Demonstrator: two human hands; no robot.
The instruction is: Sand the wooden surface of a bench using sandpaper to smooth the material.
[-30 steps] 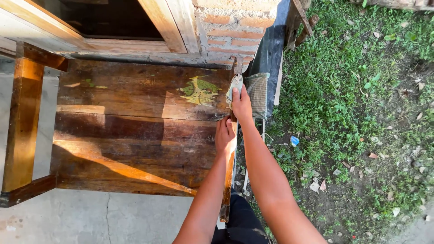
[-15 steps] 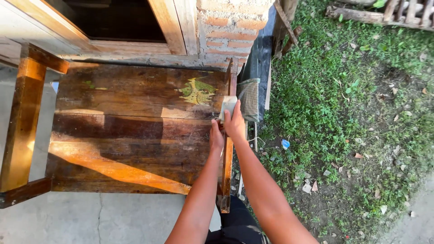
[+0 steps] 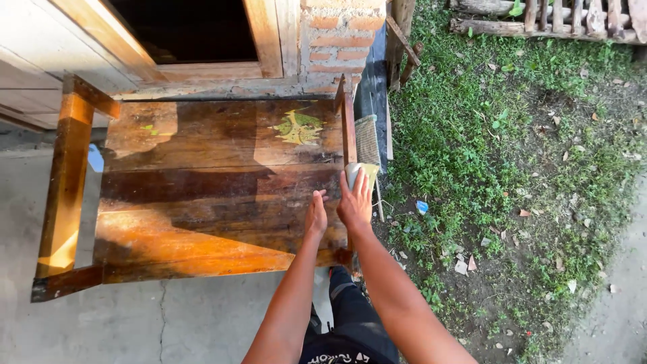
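Wood, dark and glossy with an orange sheen, makes up the flat planked table [image 3: 216,195], which is seen from above on grey concrete. 2 raised rails are fitted along its short sides: a thick orange one [image 3: 64,189] at 9 o'clock and a thin one [image 3: 348,135] at 3 o'clock. A patch of yellow-green flaking paint [image 3: 300,128] is seen on the boards toward 1 o'clock.

A pale folded pad [image 3: 356,174], grey-white with a yellowish edge and probably abrasive paper, is pressed against the thin rail under the right hand [image 3: 356,202]; the fingers are laid flat and close together over it. The left hand [image 3: 315,216] is rested on the table top just beside the right, at its 9 o'clock, with fingers loosely curled and nothing held.

A woven mesh panel [image 3: 368,140] is propped just past the rail. Rough red brick [image 3: 340,34] and a wooden window frame [image 3: 263,40] are found at 12 o'clock. Grass [image 3: 472,135] scattered with dry leaves is spread toward 3 o'clock, with weathered timber [image 3: 552,20] at 1 o'clock.
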